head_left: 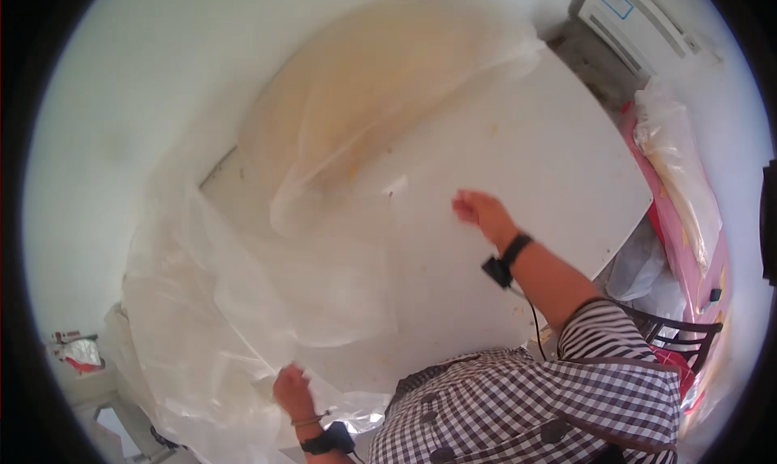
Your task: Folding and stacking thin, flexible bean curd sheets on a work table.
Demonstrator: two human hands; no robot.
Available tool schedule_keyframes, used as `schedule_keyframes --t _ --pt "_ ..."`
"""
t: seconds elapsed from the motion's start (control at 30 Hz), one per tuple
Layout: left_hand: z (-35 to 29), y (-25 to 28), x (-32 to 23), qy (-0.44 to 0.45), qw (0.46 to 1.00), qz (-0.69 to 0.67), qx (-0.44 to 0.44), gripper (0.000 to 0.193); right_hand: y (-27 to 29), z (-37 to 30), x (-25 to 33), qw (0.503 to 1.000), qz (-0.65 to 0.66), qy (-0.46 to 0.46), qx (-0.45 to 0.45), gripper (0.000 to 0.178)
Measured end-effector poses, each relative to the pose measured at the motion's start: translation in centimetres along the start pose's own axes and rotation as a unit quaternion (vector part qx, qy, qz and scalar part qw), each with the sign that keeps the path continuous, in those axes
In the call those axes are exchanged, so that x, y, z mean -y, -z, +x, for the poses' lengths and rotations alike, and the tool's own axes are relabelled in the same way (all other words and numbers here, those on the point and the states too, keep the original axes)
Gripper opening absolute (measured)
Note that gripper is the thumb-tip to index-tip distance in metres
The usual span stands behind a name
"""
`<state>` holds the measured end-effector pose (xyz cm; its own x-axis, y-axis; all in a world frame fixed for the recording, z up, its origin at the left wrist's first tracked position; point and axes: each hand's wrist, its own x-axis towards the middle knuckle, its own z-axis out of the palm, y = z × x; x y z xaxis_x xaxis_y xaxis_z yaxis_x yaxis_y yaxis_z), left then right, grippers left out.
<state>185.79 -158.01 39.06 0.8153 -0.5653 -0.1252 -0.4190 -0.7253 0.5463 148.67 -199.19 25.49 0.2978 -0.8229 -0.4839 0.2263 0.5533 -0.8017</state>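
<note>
A large clear plastic sheet (210, 318) hangs over the left side of a white tabletop (518, 140) and spreads across part of its top. At the sheet's near edge, my left hand (293, 389) is closed, with a fold of the plastic running up to its fingers. My right hand (483, 211) is held over the middle of the tabletop, fingers curled in and slightly blurred, with nothing visible in them. Beyond it, a broad tan mound (380, 75) lies under the plastic at the far side. A small white scrap (395, 186) rests on the table between mound and right hand.
Pink and clear plastic-wrapped goods (680, 189) stand along the right wall. A dark chair (680, 330) is at the near right. A white wall unit (635, 23) is at the far right corner. From my right wrist device (498, 271) a black cable hangs down.
</note>
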Motion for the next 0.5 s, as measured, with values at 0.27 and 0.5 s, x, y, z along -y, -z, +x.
schedule_keyframes --t 0.27,0.5 --pt "12.1 -10.5 -24.9 -0.342 0.938 0.054 -0.033 0.044 -3.8 15.7 10.0 0.970 0.237 0.011 -0.049 0.068" --pt "25.5 -17.5 -23.4 -0.174 0.940 0.277 -0.102 0.070 -1.4 21.7 16.3 0.979 0.133 -0.061 -0.138 0.067"
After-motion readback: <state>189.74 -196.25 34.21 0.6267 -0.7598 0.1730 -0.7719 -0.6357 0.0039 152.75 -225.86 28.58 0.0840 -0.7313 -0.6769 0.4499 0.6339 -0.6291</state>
